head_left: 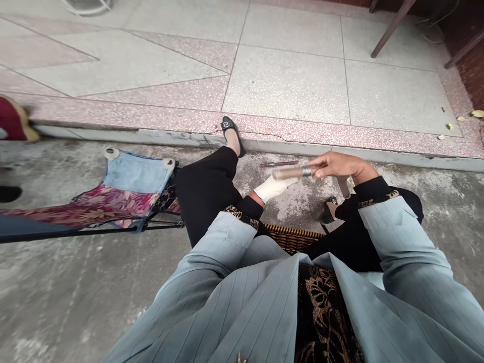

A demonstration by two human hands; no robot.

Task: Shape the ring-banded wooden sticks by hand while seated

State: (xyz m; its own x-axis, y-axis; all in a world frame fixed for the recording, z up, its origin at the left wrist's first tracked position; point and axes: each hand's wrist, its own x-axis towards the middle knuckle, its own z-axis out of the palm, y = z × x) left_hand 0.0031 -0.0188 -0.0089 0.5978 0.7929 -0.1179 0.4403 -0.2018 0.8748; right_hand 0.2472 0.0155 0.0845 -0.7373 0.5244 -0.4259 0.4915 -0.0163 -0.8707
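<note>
My right hand (336, 165) pinches a brown stick-like tool with a metal band (292, 173), held level above my lap and blurred by motion. My left hand (273, 187), in a white glove, sits just below the tool's left end; I cannot see whether its fingers grip it. A thin reddish pencil-like stick (278, 164) lies on the concrete beyond the hands. I sit in a grey striped jacket and black trousers, with my left leg stretched out to a black shoe (231, 132).
A woven wicker basket rim (293, 237) shows between my knees. A folding stool with blue and floral cloth (124, 194) stands at left. A raised tiled step (264, 128) runs across ahead. Chair legs (391, 27) stand at far right.
</note>
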